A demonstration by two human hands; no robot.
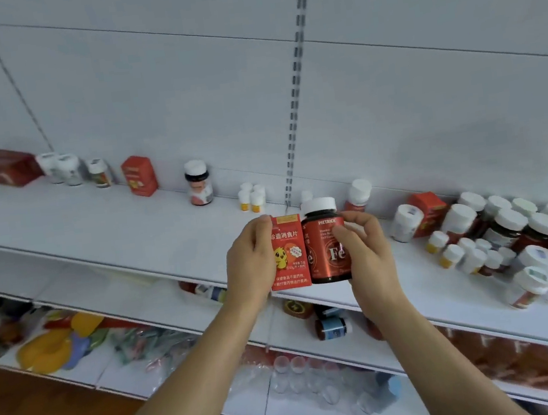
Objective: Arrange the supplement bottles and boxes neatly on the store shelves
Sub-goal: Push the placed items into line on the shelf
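Observation:
My left hand (250,265) grips a red box with a yellow chick (290,253), held upright over the white shelf (130,231). Right beside it, touching, my right hand (366,254) holds a dark bottle with a red "Fe" label and white cap (325,246). Along the back of the shelf stand a red box (140,176), a dark bottle with a white cap (198,182) and several small yellow-labelled bottles (252,197). A crowded heap of white-capped bottles and red boxes (511,240) fills the shelf's right end.
At the far left lie a dark red carton (7,167) and three white bottles (71,168). Lower shelves hold colourful packets (54,344), a dark bottle on its side (332,327) and clear plastic cups (307,375). A slotted upright (296,90) divides the back panel.

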